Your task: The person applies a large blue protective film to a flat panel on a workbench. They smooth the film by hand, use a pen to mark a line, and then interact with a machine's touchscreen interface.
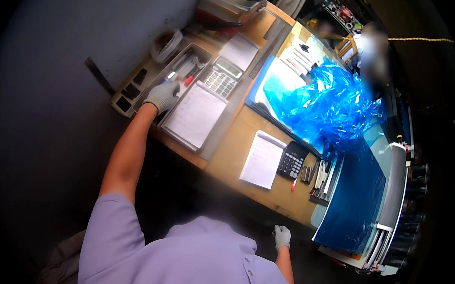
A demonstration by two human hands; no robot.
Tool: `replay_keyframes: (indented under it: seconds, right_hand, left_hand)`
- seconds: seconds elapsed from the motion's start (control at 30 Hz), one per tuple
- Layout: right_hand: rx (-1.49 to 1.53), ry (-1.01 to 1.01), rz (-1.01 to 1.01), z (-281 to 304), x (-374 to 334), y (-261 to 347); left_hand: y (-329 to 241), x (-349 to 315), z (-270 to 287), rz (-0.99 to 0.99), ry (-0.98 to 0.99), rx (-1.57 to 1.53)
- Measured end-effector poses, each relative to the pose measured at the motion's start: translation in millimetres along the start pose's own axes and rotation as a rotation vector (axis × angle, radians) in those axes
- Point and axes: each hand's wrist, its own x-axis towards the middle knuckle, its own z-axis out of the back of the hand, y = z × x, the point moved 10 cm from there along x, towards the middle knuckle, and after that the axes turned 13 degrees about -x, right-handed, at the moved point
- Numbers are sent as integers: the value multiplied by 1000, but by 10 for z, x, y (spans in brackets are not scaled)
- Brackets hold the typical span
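My left hand (163, 96), in a pale knit glove, reaches into a long grey desk tray (206, 52) on the left of the desk. Its fingertips point down among the tray's contents and are hidden, so their grip does not show. Close to them lie a red-ended item (189, 81) and a small white and blue piece (172, 76). Beside that hand, a pad of written paper (198, 113) rests below a silver calculator (221, 77). My right hand (282, 237), gloved too, hangs off the desk's front edge with its fingers curled in and nothing visible in them.
A crumpled blue plastic sheet (330, 104) covers papers at the right. Nearer lie a notepad (263, 159), a black calculator (292, 160) and a red pen (293, 185). A dark blue sheet (353, 198) spans the right end. Another person (373, 54) is at the far side.
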Motion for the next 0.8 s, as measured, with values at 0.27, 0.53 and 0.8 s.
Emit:
replay_keyframes:
  seconds: [0.27, 0.53, 0.8]
  right_hand:
    - [291, 22, 90, 177, -163, 587]
    - [309, 181, 642, 545, -823, 2798]
    - [650, 11, 557, 918, -852, 2645]
  left_hand:
    - [-449, -675, 711, -78, -542, -761]
    - [-2888, -1420, -862, -99, 199, -1453]
    - [-3561, -1829, -1569, -277, 502, -1139]
